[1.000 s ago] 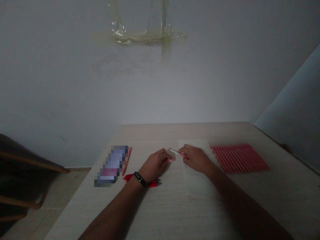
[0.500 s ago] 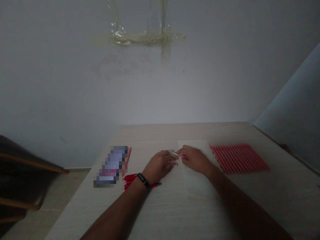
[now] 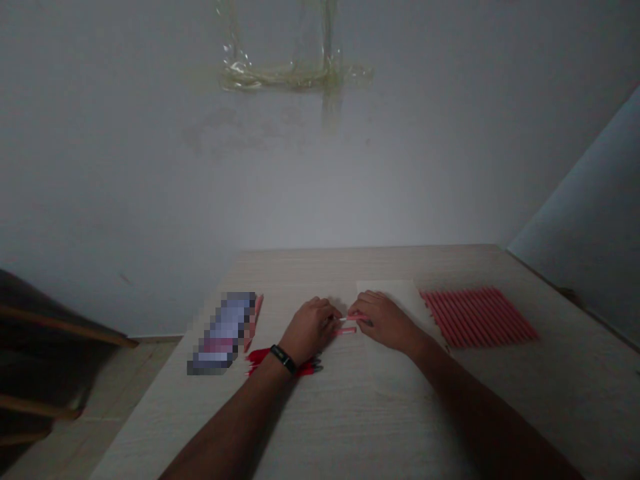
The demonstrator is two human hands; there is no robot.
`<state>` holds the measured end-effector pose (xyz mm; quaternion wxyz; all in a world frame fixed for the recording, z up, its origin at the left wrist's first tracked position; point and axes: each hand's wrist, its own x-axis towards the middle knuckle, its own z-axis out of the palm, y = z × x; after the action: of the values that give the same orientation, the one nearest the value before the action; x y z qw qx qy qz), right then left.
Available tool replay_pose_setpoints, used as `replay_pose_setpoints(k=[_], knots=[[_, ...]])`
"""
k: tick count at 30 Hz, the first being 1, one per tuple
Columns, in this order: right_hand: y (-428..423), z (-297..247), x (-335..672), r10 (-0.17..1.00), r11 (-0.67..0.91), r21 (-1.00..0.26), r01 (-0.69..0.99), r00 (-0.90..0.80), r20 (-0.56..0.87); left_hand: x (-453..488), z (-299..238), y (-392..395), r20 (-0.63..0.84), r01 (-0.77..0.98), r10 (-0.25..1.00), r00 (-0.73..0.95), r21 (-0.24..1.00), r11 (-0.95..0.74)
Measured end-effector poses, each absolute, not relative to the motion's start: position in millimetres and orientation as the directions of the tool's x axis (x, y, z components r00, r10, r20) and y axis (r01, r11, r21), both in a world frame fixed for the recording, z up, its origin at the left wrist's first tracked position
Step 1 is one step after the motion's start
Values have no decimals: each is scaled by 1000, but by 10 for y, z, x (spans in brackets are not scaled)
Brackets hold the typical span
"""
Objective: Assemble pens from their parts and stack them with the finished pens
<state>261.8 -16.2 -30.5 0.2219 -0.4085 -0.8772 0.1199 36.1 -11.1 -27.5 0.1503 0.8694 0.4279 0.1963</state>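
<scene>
Pink sticks (image 3: 346, 330) between left hand (image 3: 310, 329) and right hand (image 3: 383, 322), both curled, any grip unclear

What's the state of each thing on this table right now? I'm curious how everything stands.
Left hand: down at the table, fingers curled.
Right hand: fingers over the upper pink stick.
Lower pink stick: lying between the hands.
Red sticks: laid flat side by side in a row.
White paper sheet: flat on the table, partly under the right hand.
</scene>
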Motion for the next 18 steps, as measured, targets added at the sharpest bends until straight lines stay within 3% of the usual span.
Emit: replay_pose_setpoints(k=[18], knots=[[-112,-281,2773,789,614,-371,697,-550,273,212,-239,-57,157,761,853,498,392,-517]])
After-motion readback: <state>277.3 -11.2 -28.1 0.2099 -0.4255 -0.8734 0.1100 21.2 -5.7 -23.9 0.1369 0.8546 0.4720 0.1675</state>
